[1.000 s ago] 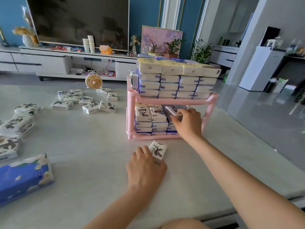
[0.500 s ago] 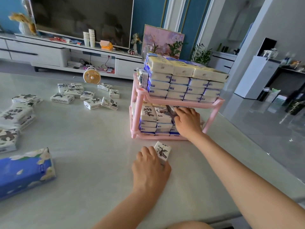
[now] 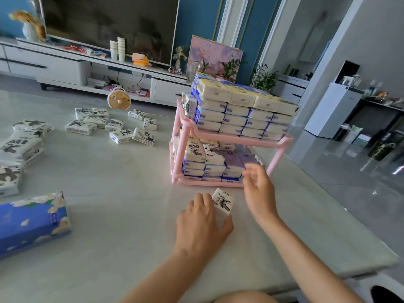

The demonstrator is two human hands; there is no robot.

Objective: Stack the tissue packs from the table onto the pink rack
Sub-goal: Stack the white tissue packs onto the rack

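Note:
The pink rack stands on the pale table, both tiers filled with tissue packs; the top stack is several layers high. On the table just in front of the rack, my left hand grips a white tissue pack with a black plant print. My right hand hovers empty with fingers spread, right before the lower shelf's packs and slightly blurred. More loose packs lie scattered at the far left-centre of the table.
Stacked packs sit along the left edge, with a blue floral tissue box nearer me. A small orange fan stands at the table's far edge. The table's right edge drops to a grey floor.
My right hand has let go of a pack on the lower shelf and drawn back out of the rack, now empty. My left hand stays on its pack.

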